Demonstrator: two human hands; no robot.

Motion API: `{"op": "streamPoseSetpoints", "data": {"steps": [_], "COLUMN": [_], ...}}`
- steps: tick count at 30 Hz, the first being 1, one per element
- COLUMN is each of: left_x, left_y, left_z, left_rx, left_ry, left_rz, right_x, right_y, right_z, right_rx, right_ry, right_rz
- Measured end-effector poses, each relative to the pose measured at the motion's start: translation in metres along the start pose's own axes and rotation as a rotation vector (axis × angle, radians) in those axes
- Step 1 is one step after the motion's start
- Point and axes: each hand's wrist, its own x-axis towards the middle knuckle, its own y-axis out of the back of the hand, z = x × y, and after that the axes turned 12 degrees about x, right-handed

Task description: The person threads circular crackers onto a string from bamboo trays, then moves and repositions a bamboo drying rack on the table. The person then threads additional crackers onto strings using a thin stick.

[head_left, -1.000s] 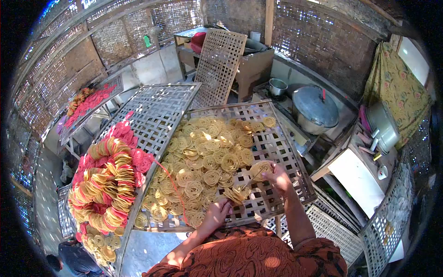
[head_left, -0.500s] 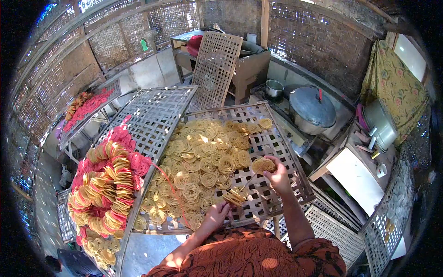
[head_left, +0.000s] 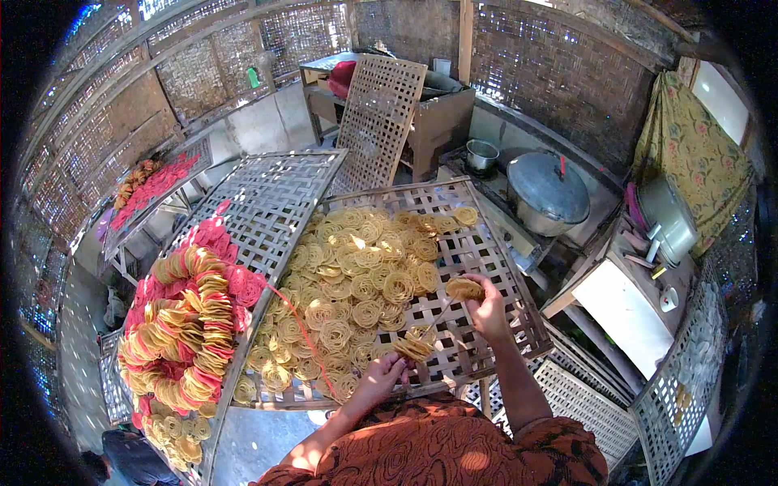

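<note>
Yellow lacy discs [head_left: 356,279] cover much of a woven tray [head_left: 486,267]. At the tray's near edge my left hand [head_left: 383,377] is closed at a small stack of yellow discs [head_left: 413,348]. My right hand [head_left: 486,312], to the right and a little farther away, pinches another yellow disc [head_left: 463,289], seen nearly edge-on. A thin stick [head_left: 440,314] runs between the disc and the stack. A red string [head_left: 301,320] lies over the discs on the tray's left side.
Left, a second woven tray [head_left: 263,190] bears strung yellow and pink discs [head_left: 182,324]. Behind are a leaning lattice panel [head_left: 381,113], a small pot [head_left: 482,152] and a large lidded pot [head_left: 549,190]. A person in dark clothes [head_left: 134,458] is at lower left.
My right hand has tilted its disc from facing the camera to nearly edge-on. My left hand has stayed almost still at the stack.
</note>
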Motion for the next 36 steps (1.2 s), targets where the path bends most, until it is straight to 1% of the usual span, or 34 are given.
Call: {"op": "streamPoseSetpoints", "data": {"steps": [1,4,7,10,13,14,17,20,21,23,26,27,29,30,31,33,34,35,36], "left_x": [0.0,-0.001,-0.001,-0.002,-0.004,-0.004,-0.004,-0.003,-0.004,-0.001,0.007,0.008,0.003,0.002,0.003,0.006,0.0,0.005,0.011], "left_y": [0.0,0.001,0.002,0.002,0.003,0.003,0.003,0.004,0.004,0.004,-0.002,-0.003,-0.005,-0.006,-0.004,0.002,0.008,0.015,0.024], "left_z": [0.002,0.007,0.008,0.01,0.017,0.015,0.017,0.02,0.02,0.008,-0.019,-0.025,-0.012,-0.007,-0.01,-0.02,0.002,0.002,-0.003], "left_rx": [-0.023,-0.066,-0.059,-0.056,-0.047,-0.026,0.003,0.064,0.092,0.054,-0.045,-0.087,-0.233,-0.306,-0.246,-0.123,-0.221,-0.045,0.136], "left_ry": [0.011,0.039,0.048,0.047,0.039,0.033,0.04,0.011,-0.002,-0.022,-0.035,-0.034,0.001,0.013,-0.043,-0.145,-0.168,-0.209,-0.242], "left_rz": [-0.002,-0.012,-0.03,-0.027,-0.012,-0.008,-0.007,-0.003,-0.003,-0.015,-0.002,0.019,0.05,0.07,0.06,0.049,0.071,0.243,0.409], "right_x": [0.0,-0.002,-0.003,-0.003,-0.001,0.001,0.004,0.003,0.003,0.003,0.001,0.002,0.002,0.005,0.004,0.001,-0.003,-0.003,0.001], "right_y": [-0.001,-0.003,0.002,-0.003,0.002,0.002,0.004,0.001,0.0,-0.002,0.003,-0.001,-0.019,-0.016,-0.024,-0.033,-0.044,-0.051,-0.052], "right_z": [-0.001,-0.016,-0.023,-0.017,-0.02,-0.024,-0.01,-0.012,-0.014,-0.016,-0.014,-0.017,-0.041,-0.032,-0.043,-0.056,-0.06,-0.061,-0.069], "right_rx": [-0.017,-0.221,-0.433,0.004,0.498,0.37,0.364,0.308,0.344,0.419,0.503,0.603,0.616,0.34,0.328,0.188,0.383,0.325,0.187], "right_ry": [-0.003,0.011,0.165,0.044,-0.155,-0.182,-0.251,-0.209,-0.196,-0.169,-0.061,-0.051,-0.147,-0.21,-0.236,-0.231,-0.184,-0.093,0.011], "right_rz": [0.003,-0.007,-0.164,-0.102,-0.084,-0.065,-0.009,0.069,0.088,0.126,-0.093,-0.08,0.103,0.004,-0.079,-0.265,-0.208,-0.19,-0.207]}}
